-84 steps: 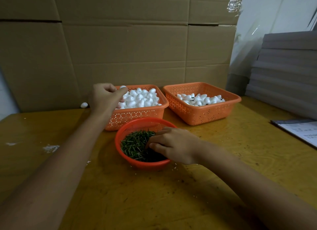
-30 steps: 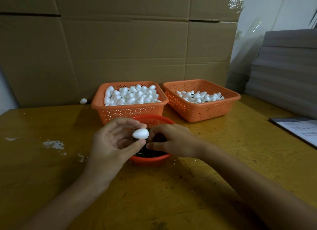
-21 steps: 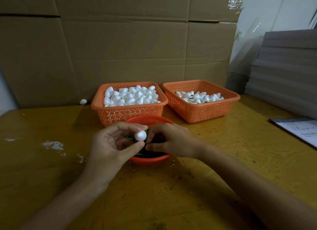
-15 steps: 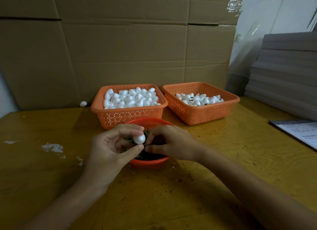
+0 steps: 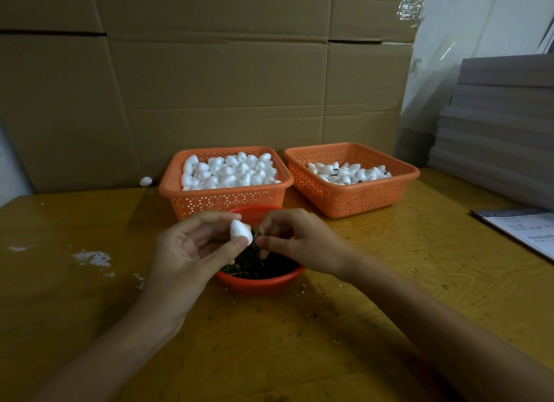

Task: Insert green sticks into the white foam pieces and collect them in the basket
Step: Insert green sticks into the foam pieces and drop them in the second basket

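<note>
My left hand (image 5: pixel 192 248) pinches a white foam piece (image 5: pixel 240 231) between thumb and fingers above the round red basket (image 5: pixel 260 283) of green sticks (image 5: pixel 254 265). Close to the foam's right side, my right hand (image 5: pixel 299 242) pinches a green stick (image 5: pixel 258 236) at its fingertips. Behind them the left orange basket (image 5: pixel 224 199) is heaped with plain white foam pieces. The right orange basket (image 5: pixel 356 196) holds foam pieces with dark sticks in them.
A loose foam piece (image 5: pixel 146 181) lies by the cardboard wall (image 5: pixel 209 86) at the back left. Grey stacked boards (image 5: pixel 503 125) stand at the right, with a printed sheet (image 5: pixel 527 230) on the yellow table (image 5: pixel 389 281). White crumbs (image 5: pixel 93 257) dot the table's left side.
My left hand fetched a foam piece from the left basket and brought it over the red basket. My right hand came up from the sticks and now holds one beside the foam.
</note>
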